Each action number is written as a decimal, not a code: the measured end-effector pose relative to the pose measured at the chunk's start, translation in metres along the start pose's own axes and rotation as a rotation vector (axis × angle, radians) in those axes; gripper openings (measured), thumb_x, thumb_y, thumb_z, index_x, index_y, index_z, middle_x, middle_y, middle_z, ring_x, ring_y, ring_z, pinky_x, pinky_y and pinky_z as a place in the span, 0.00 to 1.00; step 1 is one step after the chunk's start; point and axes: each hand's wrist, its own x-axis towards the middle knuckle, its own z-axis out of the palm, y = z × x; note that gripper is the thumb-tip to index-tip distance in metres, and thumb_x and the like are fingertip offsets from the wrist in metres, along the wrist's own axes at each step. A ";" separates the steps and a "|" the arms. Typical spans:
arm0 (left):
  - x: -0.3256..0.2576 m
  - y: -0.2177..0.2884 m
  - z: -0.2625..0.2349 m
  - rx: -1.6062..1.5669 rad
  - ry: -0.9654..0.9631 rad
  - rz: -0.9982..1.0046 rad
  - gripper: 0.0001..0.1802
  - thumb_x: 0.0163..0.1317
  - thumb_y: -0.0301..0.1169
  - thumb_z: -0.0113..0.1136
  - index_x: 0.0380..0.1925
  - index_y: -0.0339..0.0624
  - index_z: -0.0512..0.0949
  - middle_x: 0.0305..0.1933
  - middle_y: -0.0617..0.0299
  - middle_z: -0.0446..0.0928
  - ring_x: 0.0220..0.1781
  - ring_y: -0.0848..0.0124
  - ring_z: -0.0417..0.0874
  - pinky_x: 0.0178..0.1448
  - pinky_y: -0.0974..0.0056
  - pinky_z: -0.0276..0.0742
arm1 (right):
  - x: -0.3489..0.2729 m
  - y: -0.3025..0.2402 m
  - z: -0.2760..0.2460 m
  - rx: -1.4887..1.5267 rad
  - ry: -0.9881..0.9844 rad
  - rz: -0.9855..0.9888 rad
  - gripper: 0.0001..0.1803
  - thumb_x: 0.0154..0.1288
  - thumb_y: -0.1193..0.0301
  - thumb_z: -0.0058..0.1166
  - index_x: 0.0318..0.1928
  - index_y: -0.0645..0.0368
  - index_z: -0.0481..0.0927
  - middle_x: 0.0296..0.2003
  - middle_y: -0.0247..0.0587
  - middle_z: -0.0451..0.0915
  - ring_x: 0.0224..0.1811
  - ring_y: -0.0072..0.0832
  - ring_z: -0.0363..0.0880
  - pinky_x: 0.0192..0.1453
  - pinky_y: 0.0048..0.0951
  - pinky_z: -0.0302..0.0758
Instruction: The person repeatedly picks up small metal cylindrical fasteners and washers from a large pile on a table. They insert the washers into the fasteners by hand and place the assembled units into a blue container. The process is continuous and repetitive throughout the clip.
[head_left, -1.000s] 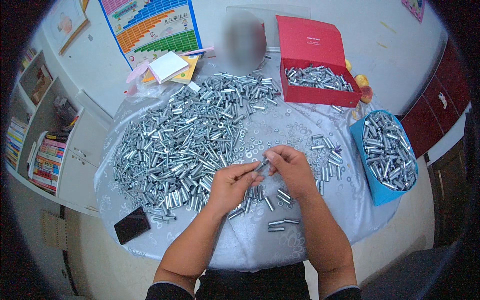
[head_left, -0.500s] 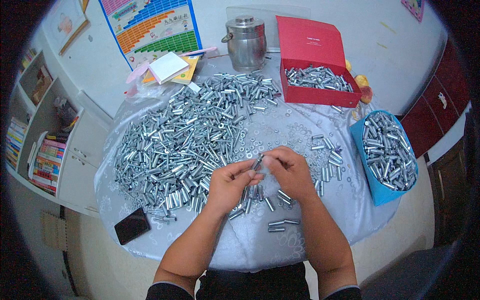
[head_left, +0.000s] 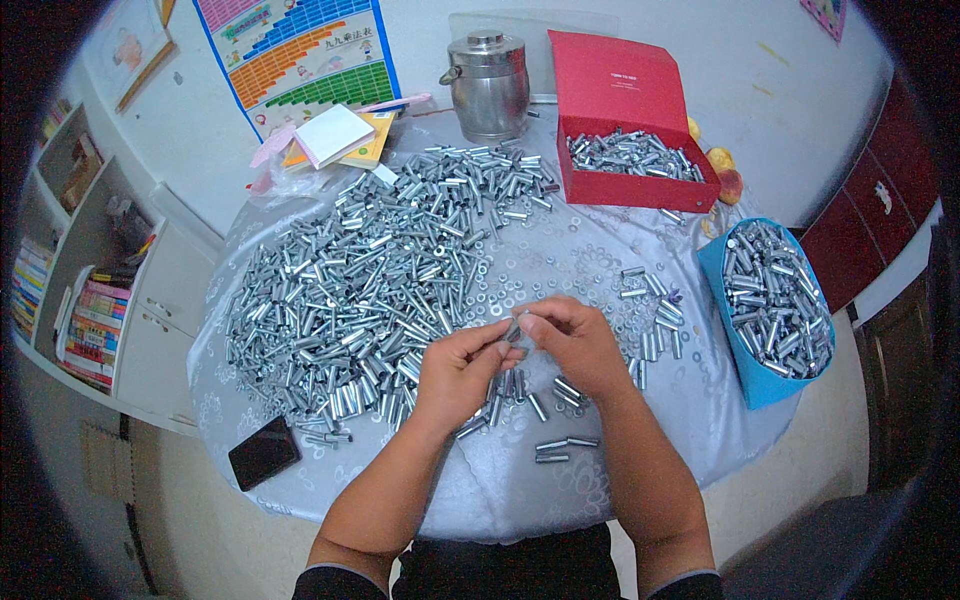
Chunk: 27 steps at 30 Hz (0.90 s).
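Observation:
Between both hands, above the near middle of the table, a short silver expansion bolt [head_left: 513, 332] stands at a slant, partly covered by fingers. My left hand [head_left: 458, 372] pinches its lower part between thumb and fingers. At its upper end, the thumb and fingertips of my right hand [head_left: 578, 348] are closed on it; the exact grip is partly hidden. A large heap of metal sleeves and bolts [head_left: 345, 290] spreads to the left of the hands. Loose washers [head_left: 505, 290] lie just beyond them, and several silver cylinders [head_left: 665, 325] lie to the right.
A red box [head_left: 640, 188] with its lid raised and a blue bin [head_left: 745, 350] hold more metal pieces. A black phone [head_left: 264, 454] lies near the front left edge. At the back stand a steel pot [head_left: 488, 90] and a stack of notepads [head_left: 335, 135].
My right fingertips have come in onto the bolt's upper end, covering more of it. My left hand keeps its hold in nearly the same place.

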 end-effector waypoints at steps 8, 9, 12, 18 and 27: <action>0.001 0.013 0.001 -0.280 -0.008 -0.165 0.16 0.64 0.22 0.57 0.51 0.28 0.76 0.42 0.47 0.82 0.40 0.63 0.87 0.44 0.66 0.85 | 0.000 -0.007 -0.006 0.142 0.066 0.058 0.11 0.64 0.69 0.60 0.41 0.64 0.83 0.31 0.35 0.81 0.32 0.19 0.77 0.37 0.22 0.73; 0.001 0.014 0.000 -0.287 0.002 -0.198 0.15 0.64 0.22 0.57 0.50 0.28 0.76 0.41 0.47 0.82 0.38 0.63 0.87 0.43 0.65 0.85 | 0.000 -0.007 -0.005 0.183 0.083 0.070 0.11 0.64 0.69 0.60 0.41 0.64 0.82 0.30 0.34 0.81 0.32 0.19 0.77 0.36 0.21 0.73; 0.002 0.010 -0.002 -0.352 0.012 -0.242 0.14 0.64 0.23 0.57 0.49 0.29 0.76 0.41 0.46 0.82 0.37 0.62 0.87 0.41 0.65 0.86 | 0.001 -0.007 -0.004 0.279 0.076 0.052 0.10 0.64 0.68 0.59 0.41 0.63 0.82 0.31 0.34 0.81 0.32 0.18 0.76 0.35 0.21 0.73; 0.003 0.006 -0.001 -0.480 -0.010 -0.263 0.13 0.65 0.23 0.56 0.48 0.28 0.75 0.43 0.45 0.82 0.39 0.62 0.87 0.42 0.66 0.86 | 0.002 -0.001 0.001 0.346 0.069 0.080 0.10 0.65 0.69 0.58 0.42 0.63 0.81 0.32 0.34 0.81 0.32 0.18 0.77 0.36 0.22 0.74; 0.007 -0.003 -0.005 -0.562 0.048 -0.244 0.14 0.67 0.25 0.55 0.50 0.27 0.75 0.43 0.44 0.82 0.37 0.64 0.87 0.41 0.68 0.86 | 0.002 -0.020 -0.003 0.162 0.240 -0.010 0.09 0.66 0.70 0.57 0.41 0.62 0.81 0.31 0.33 0.81 0.29 0.17 0.76 0.33 0.21 0.74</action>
